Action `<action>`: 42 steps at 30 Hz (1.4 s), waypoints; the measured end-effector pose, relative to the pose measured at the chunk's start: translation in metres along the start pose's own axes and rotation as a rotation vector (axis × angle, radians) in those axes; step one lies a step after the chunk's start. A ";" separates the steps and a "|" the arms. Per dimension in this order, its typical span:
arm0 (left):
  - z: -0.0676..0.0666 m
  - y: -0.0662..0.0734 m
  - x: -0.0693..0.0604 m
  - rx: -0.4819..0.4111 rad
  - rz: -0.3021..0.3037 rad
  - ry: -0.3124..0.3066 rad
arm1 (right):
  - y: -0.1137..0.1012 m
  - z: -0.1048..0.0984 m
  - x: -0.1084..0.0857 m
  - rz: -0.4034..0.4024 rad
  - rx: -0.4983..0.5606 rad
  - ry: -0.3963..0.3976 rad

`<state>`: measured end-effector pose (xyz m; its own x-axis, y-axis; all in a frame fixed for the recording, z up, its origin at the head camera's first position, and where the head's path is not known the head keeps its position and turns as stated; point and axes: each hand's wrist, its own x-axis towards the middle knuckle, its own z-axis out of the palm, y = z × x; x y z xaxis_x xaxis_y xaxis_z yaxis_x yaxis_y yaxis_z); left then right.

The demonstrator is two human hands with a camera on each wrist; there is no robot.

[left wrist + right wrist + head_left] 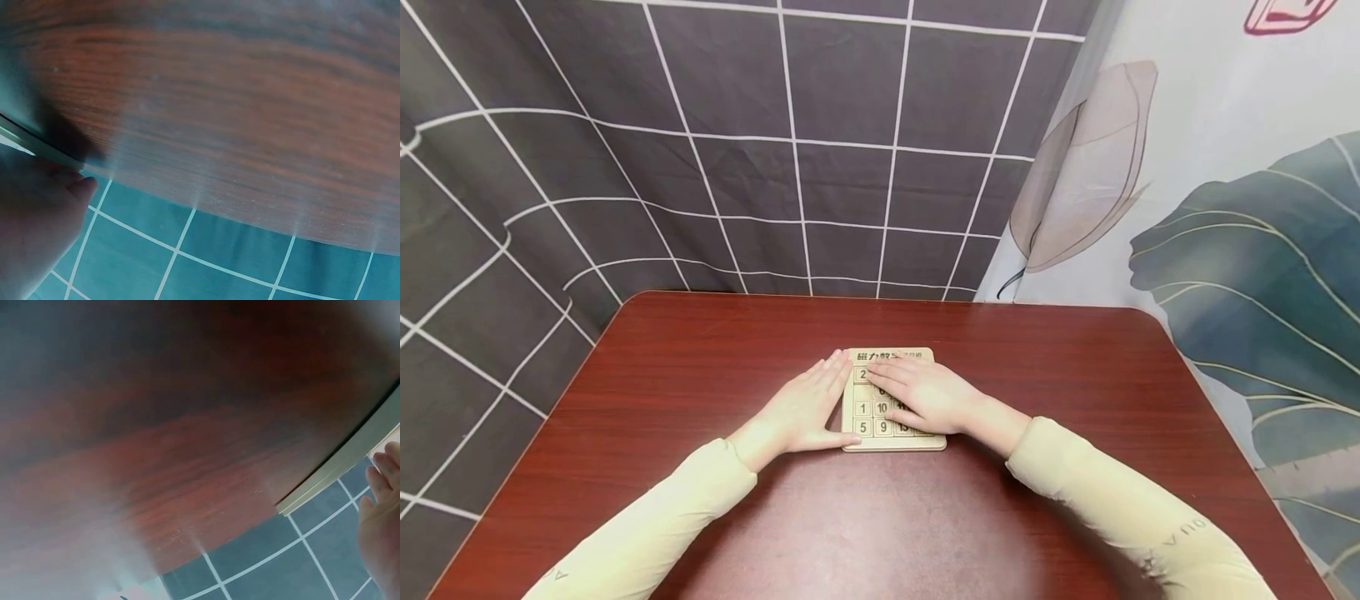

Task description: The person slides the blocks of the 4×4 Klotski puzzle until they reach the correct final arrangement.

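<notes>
A wooden sliding number puzzle lies flat on the table, with Chinese lettering along its far edge. Tiles such as 2, 1, 10, 5 and 9 show; the right hand covers others. My left hand lies along the puzzle's left side, fingers straight and thumb spread to the near left corner. Flat across the tiles rests my right hand, its fingers extended leftward near tile 2. In the right wrist view, fingers reach over the board's raised side. The left wrist view shows part of the left hand beside the board's edge.
The reddish-brown wooden table has rounded far corners. Behind it hangs a dark grid-patterned curtain, and a pale curtain with leaf prints hangs on the right.
</notes>
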<state>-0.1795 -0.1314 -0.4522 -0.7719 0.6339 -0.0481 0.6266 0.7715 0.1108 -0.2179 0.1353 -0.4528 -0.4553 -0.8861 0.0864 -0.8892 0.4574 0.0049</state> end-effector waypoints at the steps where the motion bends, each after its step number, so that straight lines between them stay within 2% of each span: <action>1: 0.000 0.000 0.000 0.001 0.000 0.000 | 0.001 0.001 0.002 0.001 -0.001 -0.006; 8: 0.001 0.000 0.000 0.009 0.003 0.000 | 0.001 0.002 0.005 -0.005 0.006 -0.035; 17: 0.000 -0.001 0.001 0.013 0.007 -0.004 | -0.012 0.001 -0.009 -0.068 -0.008 -0.007; 23: 0.002 -0.002 0.001 0.015 0.004 -0.006 | -0.015 -0.003 -0.013 -0.078 0.015 -0.004; 32: 0.004 -0.002 0.001 0.006 0.005 -0.004 | 0.000 -0.008 -0.014 -0.023 0.039 0.017; 36: 0.004 -0.002 0.001 -0.001 0.002 0.001 | 0.007 -0.007 -0.014 0.014 0.049 0.006; 42: 0.004 -0.002 0.000 0.001 0.007 0.008 | 0.009 -0.004 -0.013 0.028 0.036 -0.007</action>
<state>-0.1804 -0.1322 -0.4563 -0.7685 0.6387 -0.0394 0.6319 0.7671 0.1104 -0.2199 0.1516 -0.4501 -0.4799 -0.8737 0.0793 -0.8773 0.4789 -0.0328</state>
